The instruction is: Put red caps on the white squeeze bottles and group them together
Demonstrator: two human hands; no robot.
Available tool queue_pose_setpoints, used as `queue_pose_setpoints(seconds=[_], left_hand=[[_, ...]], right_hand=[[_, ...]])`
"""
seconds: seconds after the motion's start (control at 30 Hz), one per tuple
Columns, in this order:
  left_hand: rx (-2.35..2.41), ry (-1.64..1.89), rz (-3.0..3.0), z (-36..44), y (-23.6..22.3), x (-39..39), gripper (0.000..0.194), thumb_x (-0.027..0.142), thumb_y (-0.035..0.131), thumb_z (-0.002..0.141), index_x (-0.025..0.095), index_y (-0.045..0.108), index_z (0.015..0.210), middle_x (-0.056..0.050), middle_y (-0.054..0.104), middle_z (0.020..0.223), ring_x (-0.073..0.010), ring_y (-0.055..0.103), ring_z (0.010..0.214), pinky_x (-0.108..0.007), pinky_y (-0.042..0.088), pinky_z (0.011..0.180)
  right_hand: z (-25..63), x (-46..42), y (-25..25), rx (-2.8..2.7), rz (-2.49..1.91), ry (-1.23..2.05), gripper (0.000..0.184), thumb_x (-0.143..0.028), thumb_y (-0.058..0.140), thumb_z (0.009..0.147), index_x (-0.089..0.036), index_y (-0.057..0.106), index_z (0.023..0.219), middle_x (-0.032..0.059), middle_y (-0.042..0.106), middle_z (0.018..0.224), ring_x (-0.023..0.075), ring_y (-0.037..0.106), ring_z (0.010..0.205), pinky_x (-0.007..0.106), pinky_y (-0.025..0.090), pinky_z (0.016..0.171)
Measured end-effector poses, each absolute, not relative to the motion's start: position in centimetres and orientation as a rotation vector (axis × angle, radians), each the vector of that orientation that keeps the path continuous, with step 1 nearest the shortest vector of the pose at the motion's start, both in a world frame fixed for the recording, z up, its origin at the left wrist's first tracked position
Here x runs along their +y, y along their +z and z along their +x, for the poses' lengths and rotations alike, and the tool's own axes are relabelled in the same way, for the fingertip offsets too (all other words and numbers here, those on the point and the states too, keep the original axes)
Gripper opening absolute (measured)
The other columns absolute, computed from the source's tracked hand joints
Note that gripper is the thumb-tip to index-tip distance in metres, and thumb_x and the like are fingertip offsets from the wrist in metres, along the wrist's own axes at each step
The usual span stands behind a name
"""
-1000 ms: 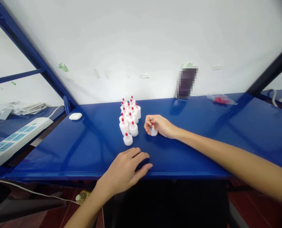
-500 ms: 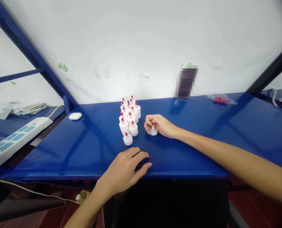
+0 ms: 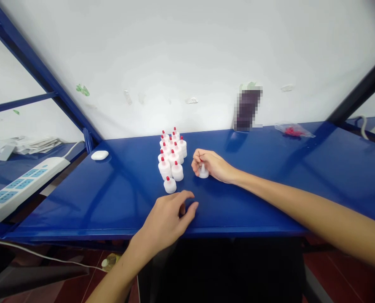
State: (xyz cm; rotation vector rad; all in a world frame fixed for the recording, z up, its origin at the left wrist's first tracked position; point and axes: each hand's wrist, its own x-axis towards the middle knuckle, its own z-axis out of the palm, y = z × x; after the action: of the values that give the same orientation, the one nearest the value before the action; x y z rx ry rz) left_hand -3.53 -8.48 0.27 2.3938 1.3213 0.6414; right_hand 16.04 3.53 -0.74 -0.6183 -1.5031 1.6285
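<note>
My right hand (image 3: 208, 162) is closed, its fingertips pinching a small red cap (image 3: 201, 160). Just under them a squat white bottle (image 3: 203, 174) stands upright, and its pale pointed nozzle shows bare. The cap is close over the nozzle tip; whether they touch is hard to see. Nearer the table's front edge my left hand (image 3: 168, 216) hovers with fingers curved and thumb apart, holding nothing. A single red-capped squat bottle (image 3: 170, 186) stands just beyond its knuckles. Behind that, several white bottles (image 3: 177, 171) with red caps are grouped upright.
The blue table (image 3: 127, 181) runs back to a white wall. A clear bag with red pieces (image 3: 293, 131) lies at the back right. On the left are a small white rounded case (image 3: 99, 155) and a power strip (image 3: 15, 187). A pixelated dark object (image 3: 248, 109) leans against the wall.
The red cap has come up off the nozzle with my right hand's fingers, which rose slightly. My left hand has shifted a little up and left, its fingers more curled.
</note>
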Motion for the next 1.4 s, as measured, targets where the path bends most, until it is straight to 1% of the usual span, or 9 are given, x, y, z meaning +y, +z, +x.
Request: queue_pose_setpoints(seconds=[0.13,0.3,0.53,0.8,1.0,1.13,1.2,1.33,1.4], left_hand=[[1.481,0.648,2.234,-2.0,0.6,-6.8,0.03,0.043,0.055,0.096,0.018,0.068,0.104,0.002,0.063,0.06,-0.0145,0.057,0.054,-0.026,0.037,0.057],[1.362,0.807,1.973,-0.9,1.0,-6.2,0.044,0.052,0.053,0.096,0.014,0.067,0.078,0.0,0.061,0.058,-0.0098,0.05,0.045,-0.024,0.035,0.051],[0.992,0.917,1.138,-0.6,1.4,-6.7,0.048,0.06,0.06,0.089,0.012,0.068,0.091,0.003,0.057,0.065,-0.0044,0.045,0.039,-0.018,0.023,0.036],[0.843,0.982,0.958,-0.3,1.1,-7.1,0.039,0.051,0.066,0.09,0.013,0.064,0.083,0.005,0.047,0.065,-0.0014,0.042,0.044,-0.018,0.019,0.042],[0.81,0.984,0.945,-0.6,1.0,-7.2,0.038,0.051,0.063,0.092,0.013,0.064,0.085,0.005,0.046,0.066,-0.0005,0.039,0.044,-0.019,0.017,0.045],[0.798,0.98,0.915,-0.5,0.9,-7.1,0.035,0.047,0.062,0.093,0.013,0.064,0.086,0.005,0.045,0.066,0.001,0.034,0.041,-0.019,0.017,0.044],[0.808,0.993,0.875,-0.5,1.0,-7.2,0.035,0.046,0.063,0.092,0.013,0.063,0.084,0.004,0.047,0.068,-0.0005,0.039,0.045,-0.018,0.019,0.044],[0.818,1.064,0.843,-0.4,1.3,-7.4,0.031,0.043,0.064,0.09,0.013,0.059,0.083,-0.003,0.059,0.088,-0.0079,0.058,0.066,-0.016,0.025,0.044],[0.814,1.079,0.868,-0.3,1.4,-7.5,0.033,0.043,0.061,0.092,0.013,0.057,0.08,-0.005,0.061,0.089,-0.0089,0.061,0.066,-0.016,0.024,0.043]], right_hand=[[15.2,2.1,0.6,-1.332,-0.54,1.742,0.006,-0.022,0.046,0.084,-0.021,0.045,0.079,0.0005,0.064,0.07,0.0148,0.06,0.06,0.028,0.045,0.06],[14.4,0.1,1.9,-1.299,-0.392,1.814,0.004,-0.023,0.045,0.086,-0.021,0.044,0.083,0.0021,0.065,0.077,0.0157,0.061,0.067,0.029,0.048,0.061],[14.1,-1.0,2.3,-1.344,-0.383,1.801,0.005,-0.024,0.043,0.092,-0.023,0.041,0.087,0.0019,0.067,0.081,0.0113,0.052,0.055,0.02,0.035,0.042],[14.2,-0.9,2.6,-1.232,-0.394,1.846,0.008,-0.027,0.042,0.096,-0.024,0.038,0.09,0.0072,0.072,0.09,0.0184,0.07,0.075,0.019,0.043,0.043],[14.1,-0.8,2.5,-1.208,-0.436,1.866,0.008,-0.025,0.043,0.097,-0.023,0.04,0.09,0.0095,0.073,0.099,0.0192,0.073,0.08,0.019,0.045,0.045],[14.1,-0.9,2.3,-1.173,-0.435,1.868,0.01,-0.018,0.042,0.095,-0.021,0.043,0.086,0.0087,0.073,0.095,0.0186,0.073,0.083,0.023,0.052,0.057],[14.2,-0.9,2.3,-1.164,-0.427,1.888,0.011,-0.016,0.042,0.094,-0.021,0.044,0.085,0.0086,0.073,0.095,0.0188,0.072,0.084,0.025,0.053,0.061],[14.6,-0.9,2.5,-1.191,-0.373,1.996,0.009,-0.018,0.042,0.093,-0.021,0.046,0.086,0.0096,0.072,0.104,0.018,0.068,0.073,0.024,0.045,0.05],[14.8,-0.8,2.6,-1.217,-0.361,2.027,0.006,-0.018,0.043,0.092,-0.02,0.047,0.087,0.0103,0.071,0.108,0.0189,0.067,0.076,0.025,0.044,0.052]])
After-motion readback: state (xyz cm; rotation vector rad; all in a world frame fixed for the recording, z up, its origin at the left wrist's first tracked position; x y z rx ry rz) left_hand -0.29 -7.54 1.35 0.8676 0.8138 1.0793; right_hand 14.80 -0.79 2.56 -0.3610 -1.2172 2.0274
